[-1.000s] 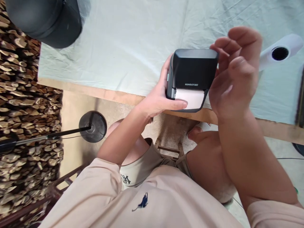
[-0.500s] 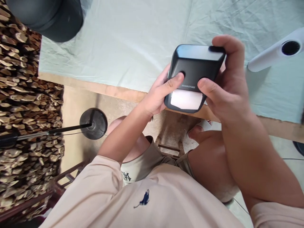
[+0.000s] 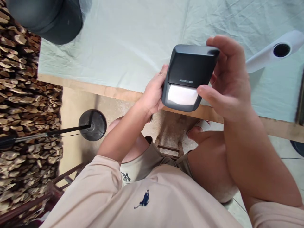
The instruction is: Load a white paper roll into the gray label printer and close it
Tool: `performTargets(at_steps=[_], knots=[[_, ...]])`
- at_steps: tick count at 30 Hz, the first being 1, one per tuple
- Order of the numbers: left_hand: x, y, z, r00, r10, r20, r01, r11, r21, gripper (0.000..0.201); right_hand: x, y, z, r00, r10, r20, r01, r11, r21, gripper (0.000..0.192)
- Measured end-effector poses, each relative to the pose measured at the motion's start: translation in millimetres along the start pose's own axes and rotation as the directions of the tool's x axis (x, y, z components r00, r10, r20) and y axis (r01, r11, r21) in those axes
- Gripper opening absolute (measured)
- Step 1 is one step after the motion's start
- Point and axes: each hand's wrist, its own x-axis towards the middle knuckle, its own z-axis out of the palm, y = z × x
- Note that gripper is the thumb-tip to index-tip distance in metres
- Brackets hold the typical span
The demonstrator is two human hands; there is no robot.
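Observation:
A black label printer [image 3: 193, 66] marked NIIMBOT is held up over the table's near edge, its front face towards me. White label paper [image 3: 182, 95] shows in its lower part. My left hand [image 3: 155, 88] grips the printer's left side, thumb along the edge and the other fingers mostly hidden behind it. At the right side, my right hand [image 3: 231, 76] has its thumb at the paper's upper right corner. Its index finger rests at the printer's top right corner, and the remaining fingers curl partly out of sight.
A pale green cloth [image 3: 118, 41] covers the table. A dark cylindrical container [image 3: 57, 22] stands at the back left, and a white tube [image 3: 266, 57] is on the right. Below, a black round stand base [image 3: 92, 125] sits on the floor beside stacked firewood [image 3: 30, 126].
My left thumb has slid off the printer's front to its left edge. The printer has shifted slightly left and tilted; my right thumb stays on its lower right.

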Motion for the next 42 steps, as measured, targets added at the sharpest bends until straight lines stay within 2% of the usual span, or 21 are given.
performTargets(at_steps=[2, 3, 5, 8, 10, 13, 15, 16, 18, 20, 21, 24, 26, 28, 33, 35, 37, 39, 40, 42], knots=[[0, 2, 0.4, 0.999, -0.006, 0.033, 0.006, 1.000, -0.002, 0.053, 0, -1, -3, 0.998, -0.045, 0.036, 0.045, 0.999, 0.004, 0.082], [0, 3, 0.5, 0.997, 0.005, 0.078, -0.005, 1.000, -0.006, 0.053, 1, -2, -3, 0.997, -0.078, 0.002, 0.078, 0.997, -0.026, 0.080], [0, 3, 1.0, 0.981, 0.034, 0.190, -0.031, 0.999, -0.018, 0.056, 4, -6, -1, 0.972, -0.151, -0.179, 0.124, 0.980, -0.156, 0.065], [-1, 3, 1.8, 0.949, 0.048, 0.311, -0.050, 0.999, 0.001, 0.052, 15, -15, 8, 0.855, -0.253, -0.452, 0.141, 0.954, -0.266, 0.034], [-3, 1, 1.9, 0.955, 0.052, 0.291, -0.065, 0.997, 0.035, 0.042, 24, -19, 13, 0.809, -0.235, -0.539, 0.139, 0.967, -0.214, 0.028], [-5, -1, 1.3, 0.975, 0.049, 0.218, -0.062, 0.997, 0.055, 0.036, 33, -23, 13, 0.792, -0.230, -0.565, 0.214, 0.972, -0.095, 0.025], [-6, -2, 0.8, 0.974, 0.043, 0.224, -0.057, 0.997, 0.053, 0.036, 34, -25, 10, 0.794, -0.268, -0.545, 0.258, 0.961, -0.097, 0.021], [-6, -2, 0.6, 0.969, 0.045, 0.243, -0.059, 0.997, 0.050, 0.035, 33, -26, 8, 0.815, -0.274, -0.511, 0.235, 0.962, -0.142, 0.017], [-6, -2, 0.8, 0.962, 0.066, 0.264, -0.080, 0.996, 0.044, 0.033, 30, -28, 4, 0.898, -0.259, -0.355, 0.144, 0.937, -0.319, 0.008], [-5, -2, 1.7, 0.963, 0.095, 0.252, -0.113, 0.992, 0.057, 0.032, 27, -29, -2, 0.979, -0.143, -0.142, 0.046, 0.843, -0.536, 0.005], [-5, -2, 2.2, 0.965, 0.104, 0.241, -0.125, 0.989, 0.073, 0.032, 26, -29, -6, 0.996, -0.059, -0.062, 0.008, 0.784, -0.621, 0.010], [-6, -1, 3.4, 0.964, 0.089, 0.250, -0.124, 0.984, 0.129, 0.032, 25, -25, -17, 0.994, 0.094, 0.048, -0.027, 0.669, -0.743, 0.033], [-7, 0, 3.8, 0.961, 0.078, 0.264, -0.121, 0.981, 0.149, 0.032, 26, -22, -22, 0.988, 0.111, 0.104, 0.005, 0.659, -0.753, 0.043], [-7, 1, 4.3, 0.964, 0.080, 0.255, -0.122, 0.980, 0.155, 0.031, 26, -20, -24, 0.988, 0.097, 0.119, 0.023, 0.671, -0.741, 0.041], [-7, 0, 6.7, 0.975, 0.074, 0.209, -0.102, 0.987, 0.123, 0.029, 26, -30, -14, 0.996, 0.087, 0.037, -0.040, 0.738, -0.673, 0.038], [-7, 0, 6.5, 0.974, 0.075, 0.212, -0.098, 0.990, 0.099, 0.029, 24, -34, -12, 0.994, 0.105, -0.014, -0.094, 0.824, -0.559, 0.036], [-5, -1, 5.1, 0.972, 0.080, 0.221, -0.099, 0.992, 0.080, 0.030, 21, -35, -13, 0.989, 0.118, -0.084, -0.141, 0.926, -0.350, 0.031], [-3, -2, 2.6, 0.975, 0.081, 0.207, -0.098, 0.993, 0.073, 0.034, 20, -29, -19, 0.961, 0.184, -0.207, -0.186, 0.982, 0.008, 0.029], [-2, -2, 1.2, 0.976, 0.076, 0.202, -0.091, 0.994, 0.067, 0.036, 19, -25, -22, 0.935, 0.240, -0.262, -0.197, 0.964, 0.182, 0.030], [0, -1, -1.4, 0.975, 0.064, 0.214, -0.072, 0.997, 0.033, 0.039, 18, -12, -29, 0.878, 0.361, -0.315, -0.213, 0.883, 0.418, 0.035]])
